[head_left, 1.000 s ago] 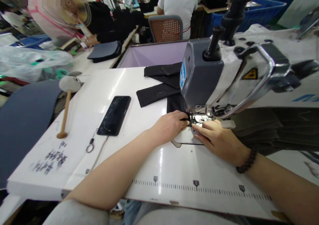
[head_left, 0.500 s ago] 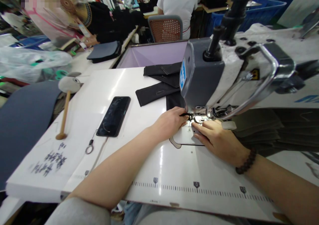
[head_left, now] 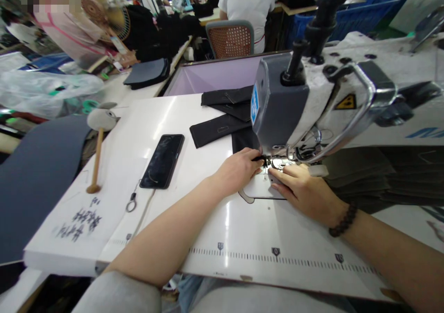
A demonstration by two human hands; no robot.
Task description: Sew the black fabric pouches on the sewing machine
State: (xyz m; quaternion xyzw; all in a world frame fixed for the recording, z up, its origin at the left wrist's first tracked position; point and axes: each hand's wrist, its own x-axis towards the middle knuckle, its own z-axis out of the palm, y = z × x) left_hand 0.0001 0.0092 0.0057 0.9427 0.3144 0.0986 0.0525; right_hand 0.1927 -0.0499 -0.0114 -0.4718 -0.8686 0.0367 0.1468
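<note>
Under the head of a grey and white sewing machine (head_left: 280, 105), both my hands lie close to the needle plate. My left hand (head_left: 239, 172) has its fingers pressed together on the edge of a black fabric piece (head_left: 243, 140), just left of the needle area. My right hand (head_left: 305, 190), with a dark bead bracelet at the wrist, rests right of the needle area, its fingers stretched over the metal plate (head_left: 260, 189). Folded black strips (head_left: 220, 129) lie on the white table behind my left hand.
A black phone (head_left: 163, 161) with a ring strap and a wooden-handled mallet (head_left: 97, 160) lie to the left. Dark stacked fabric (head_left: 360, 176) sits under the machine arm. A person in white (head_left: 247, 10) sits beyond; another person is at the upper left.
The view has shifted slightly, so the phone and mallet appear a little farther right. My hands hold nearly the same pose at the needle area.
</note>
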